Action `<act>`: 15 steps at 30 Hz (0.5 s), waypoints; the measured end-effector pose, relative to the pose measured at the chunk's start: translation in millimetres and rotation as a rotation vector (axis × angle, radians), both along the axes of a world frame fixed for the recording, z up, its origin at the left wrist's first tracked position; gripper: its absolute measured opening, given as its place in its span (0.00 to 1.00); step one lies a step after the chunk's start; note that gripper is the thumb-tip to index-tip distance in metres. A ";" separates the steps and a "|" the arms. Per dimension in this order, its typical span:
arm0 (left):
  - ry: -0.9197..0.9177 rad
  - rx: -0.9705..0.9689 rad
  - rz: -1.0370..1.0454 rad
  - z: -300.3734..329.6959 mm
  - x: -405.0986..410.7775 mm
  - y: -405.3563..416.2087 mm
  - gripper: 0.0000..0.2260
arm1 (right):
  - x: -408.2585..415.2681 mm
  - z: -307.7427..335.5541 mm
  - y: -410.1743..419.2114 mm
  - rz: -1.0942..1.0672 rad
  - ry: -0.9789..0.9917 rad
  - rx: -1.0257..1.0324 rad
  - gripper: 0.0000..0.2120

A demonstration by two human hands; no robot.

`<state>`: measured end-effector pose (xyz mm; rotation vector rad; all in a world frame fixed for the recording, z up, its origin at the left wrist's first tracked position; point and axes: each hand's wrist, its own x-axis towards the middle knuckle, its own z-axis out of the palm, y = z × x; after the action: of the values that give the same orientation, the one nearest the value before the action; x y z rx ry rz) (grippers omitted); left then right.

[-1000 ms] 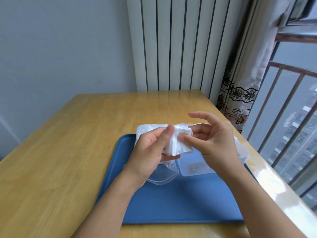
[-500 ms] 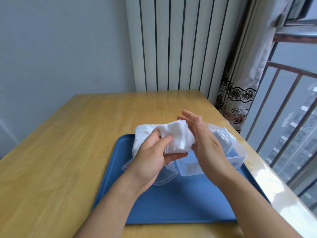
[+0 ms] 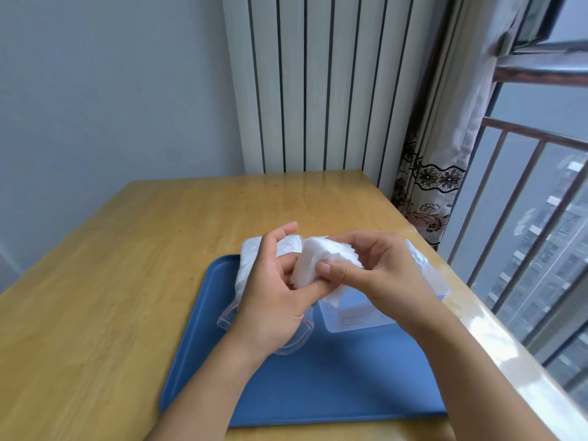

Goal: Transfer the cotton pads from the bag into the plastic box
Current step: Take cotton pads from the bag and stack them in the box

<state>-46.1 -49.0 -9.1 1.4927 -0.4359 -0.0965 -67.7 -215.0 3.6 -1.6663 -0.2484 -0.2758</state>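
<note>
- Wooden table (image 3: pixel 133 268) carries my blue tray (image 3: pixel 318 386).
- Behind my left hand (image 3: pixel 273 300), the bag (image 3: pixel 254 259) is mostly hidden.
- Both hands pinch a cotton pads stack (image 3: pixel 321 262); right hand (image 3: pixel 378 275) covers the plastic box (image 3: pixel 356 316), contents unclear.

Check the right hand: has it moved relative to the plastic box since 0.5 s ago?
Yes. The right hand went from flat beside the cotton pads to gripping them, sitting lower over the plastic box on the blue tray.
</note>
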 end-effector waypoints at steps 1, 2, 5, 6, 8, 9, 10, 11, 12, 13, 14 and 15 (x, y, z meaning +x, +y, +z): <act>-0.015 0.030 0.020 0.6 1.3 1.3 0.34 | 1.6 -0.2 -4.2 0.011 0.010 -0.002 0.12; -0.027 0.047 0.035 1.3 1.9 1.8 0.34 | 2.3 0.4 -7.5 0.002 0.019 -0.015 0.12; -0.071 0.070 0.051 -0.9 0.9 -1.0 0.32 | 2.8 2.2 -12.9 -0.051 0.101 -0.061 0.14; -0.088 0.084 0.050 -1.8 0.0 -2.5 0.32 | 2.5 2.8 -15.0 -0.037 0.156 -0.072 0.15; -0.101 0.094 0.037 -3.1 -0.5 -4.2 0.33 | 2.1 4.6 -19.9 0.014 0.262 -0.075 0.14; -0.094 0.083 0.023 -3.7 -0.1 -4.5 0.32 | 1.6 5.5 -22.6 0.041 0.297 -0.064 0.14; -0.086 0.066 0.003 -3.5 0.9 -4.2 0.32 | 1.1 6.5 -24.8 0.067 0.323 -0.045 0.14; -0.078 0.051 -0.020 -3.3 1.8 -3.8 0.31 | 1.0 6.0 -26.9 0.092 0.345 -0.025 0.14; -0.071 0.038 -0.042 -3.1 3.0 -3.5 0.31 | 0.9 5.8 -28.2 0.114 0.362 -0.009 0.13; -0.067 0.022 -0.059 -3.0 3.5 -3.5 0.30 | 0.5 5.9 -28.2 0.126 0.371 0.001 0.12; -0.066 0.001 -0.066 -3.0 2.8 -4.0 0.30 | -0.5 7.2 -27.7 0.116 0.371 0.011 0.12; -0.072 -0.018 -0.057 -3.5 2.2 -4.6 0.29 | -0.4 8.5 -27.5 0.081 0.355 0.019 0.14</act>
<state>-44.0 -53.6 -12.6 1.4692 -0.5366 -0.0841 -68.1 -242.6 12.1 -1.6497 -0.0462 0.0799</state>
